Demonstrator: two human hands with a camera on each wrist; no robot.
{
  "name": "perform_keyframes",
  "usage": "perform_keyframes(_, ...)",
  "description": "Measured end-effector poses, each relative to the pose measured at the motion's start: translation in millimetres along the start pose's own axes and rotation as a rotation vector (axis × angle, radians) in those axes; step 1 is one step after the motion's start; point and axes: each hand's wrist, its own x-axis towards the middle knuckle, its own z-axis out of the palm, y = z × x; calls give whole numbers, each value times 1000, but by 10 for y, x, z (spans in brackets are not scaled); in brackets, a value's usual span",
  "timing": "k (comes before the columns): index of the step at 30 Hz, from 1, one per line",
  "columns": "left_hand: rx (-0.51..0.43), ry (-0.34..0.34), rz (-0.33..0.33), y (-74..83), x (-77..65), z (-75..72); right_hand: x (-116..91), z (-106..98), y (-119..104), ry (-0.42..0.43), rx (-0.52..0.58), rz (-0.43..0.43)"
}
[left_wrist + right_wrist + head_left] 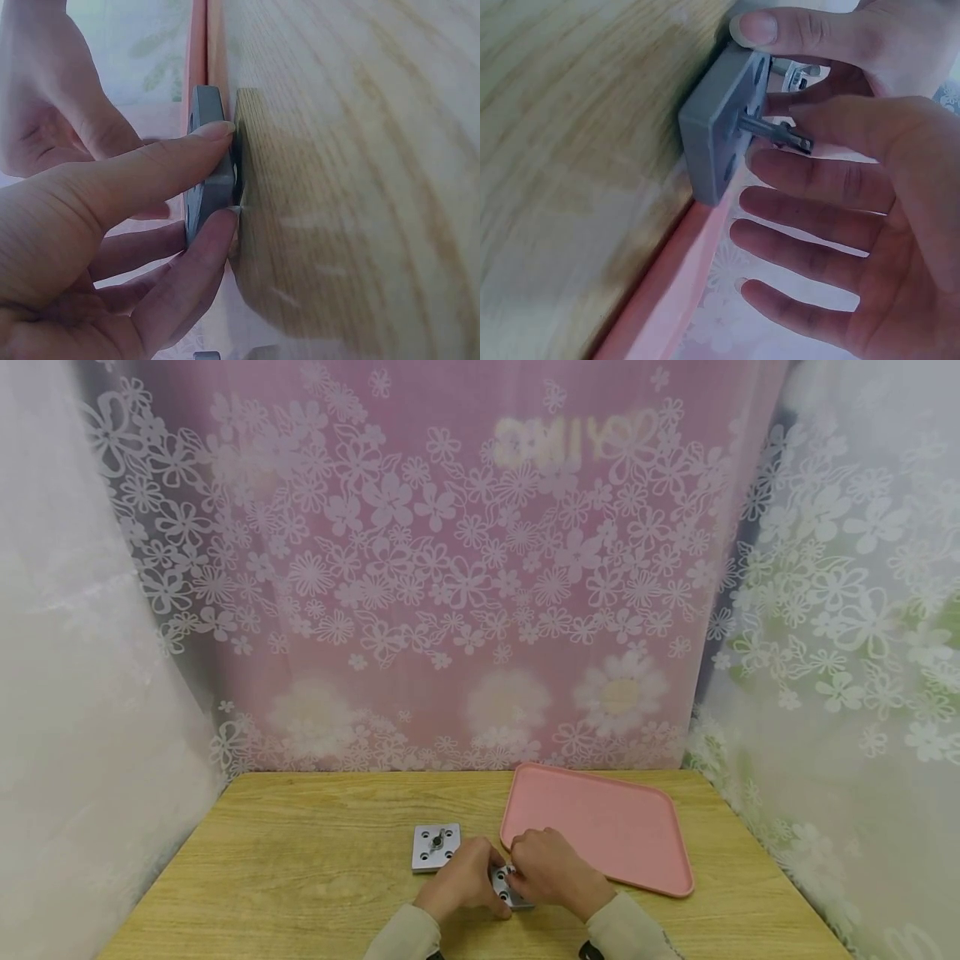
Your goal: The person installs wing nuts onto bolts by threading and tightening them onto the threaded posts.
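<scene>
My left hand (467, 875) holds a square grey metal plate (718, 120) by its edges, thumb on one side and fingers on the other. The plate has round holes and is close over the tabletop. From its face sticks a thin metal pin (761, 127) with a slotted end. My right hand (551, 868) is at this pin, with thumb and index finger on either side of its end and the other fingers loosely bent alongside. A second square plate (420, 847), with holes near its corners and a small winged fastener (437, 841) at its middle, lies left of my hands.
A pink tray (600, 822) lies at the right of the wooden table (300, 860), behind my right hand. Flower-patterned curtains (465, 610) hang at the back and along both sides of the table.
</scene>
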Motion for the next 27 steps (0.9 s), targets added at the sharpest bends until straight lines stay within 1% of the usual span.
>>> perform_keyframes(4, 8, -7, -19, -12, 8, 7, 1, -58, 10, 5, -10, -1)
perform_keyframes(7, 20, -5, -23, -21, 16, 13, -3, -107, 10, -16, -15, -13)
perform_keyframes(11, 36, 15, 3, -19, 10, 17, -15, -142, 4, -27, 26, -45)
perform_keyframes(13, 40, 26, 14, -18, 4, 18, -17, -147, 1, -31, 70, -66)
perform_keyframes(15, 44, 32, 17, -14, -2, 16, -16, -144, -2, -44, 108, -81)
perform_keyframes(18, 44, 31, 17, -7, -6, 15, -12, -126, -7, -63, 135, -93)
perform_keyframes(27, 17, 9, 15, -2, 4, 9, 6, -60, -30, -87, 122, -83)
